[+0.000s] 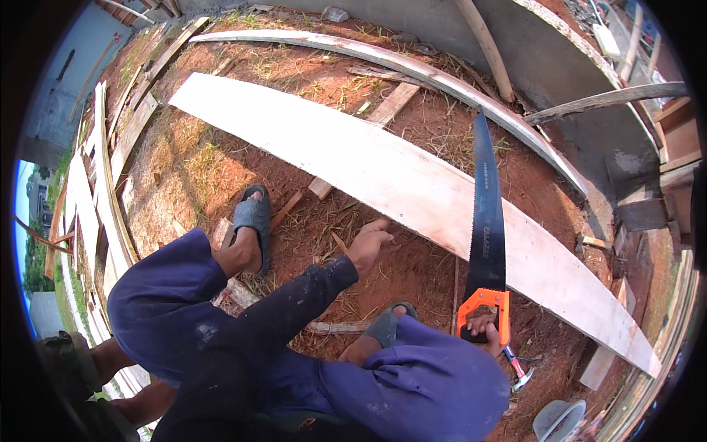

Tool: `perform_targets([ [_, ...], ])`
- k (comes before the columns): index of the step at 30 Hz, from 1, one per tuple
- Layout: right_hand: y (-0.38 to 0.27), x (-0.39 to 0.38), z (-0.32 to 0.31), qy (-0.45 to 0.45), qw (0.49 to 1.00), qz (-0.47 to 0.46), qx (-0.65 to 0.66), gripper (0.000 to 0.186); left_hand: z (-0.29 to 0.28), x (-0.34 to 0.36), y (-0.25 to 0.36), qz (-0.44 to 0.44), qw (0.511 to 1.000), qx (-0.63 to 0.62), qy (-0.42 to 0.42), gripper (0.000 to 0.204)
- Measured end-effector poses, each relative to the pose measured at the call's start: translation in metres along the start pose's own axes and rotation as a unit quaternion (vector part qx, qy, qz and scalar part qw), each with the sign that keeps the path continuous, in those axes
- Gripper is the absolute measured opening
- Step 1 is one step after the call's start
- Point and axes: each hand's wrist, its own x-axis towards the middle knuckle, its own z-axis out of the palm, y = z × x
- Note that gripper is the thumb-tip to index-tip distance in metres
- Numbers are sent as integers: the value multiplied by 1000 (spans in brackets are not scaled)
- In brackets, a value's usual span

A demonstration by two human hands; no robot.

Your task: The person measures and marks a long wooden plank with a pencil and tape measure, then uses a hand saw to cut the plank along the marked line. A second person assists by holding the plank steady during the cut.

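Observation:
In my right hand (492,340) is the orange handle of a handsaw (487,228). Its dark blade points away from me, across the view of a long pale wooden board (339,162); whether blade and board touch I cannot tell. My left hand (368,247) is at the near edge of that board, its fingers curled in and one fingertip at or very near the edge. What those fingers hold, if anything, is hidden. A small tan stick (339,241) shows beside the left wrist; I cannot tell whether it lies on the ground.
Under the board run wooden crosspieces (394,104) on reddish soil. Beyond it lies another long plank (353,48) near a concrete wall (545,59). A hammer (520,368) and a bucket (558,421) are at lower right. More planks (110,199) and another person's legs (121,383) are left.

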Motion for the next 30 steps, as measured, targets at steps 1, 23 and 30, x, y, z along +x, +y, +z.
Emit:
perform_targets([
  [1, 1, -8, -5, 1, 1000, 2, -27, 11, 4, 8, 2, -35, 995, -94, 28, 55],
  [23, 25, -18, 43, 9, 989, 129, 66, 10, -21, 138, 1, -28, 969, -192, 153, 37],
  [30, 27, -11, 24, 20, 961, 225, 159, 10, -26, 137, 9, -29, 963, -209, 165, 35],
])
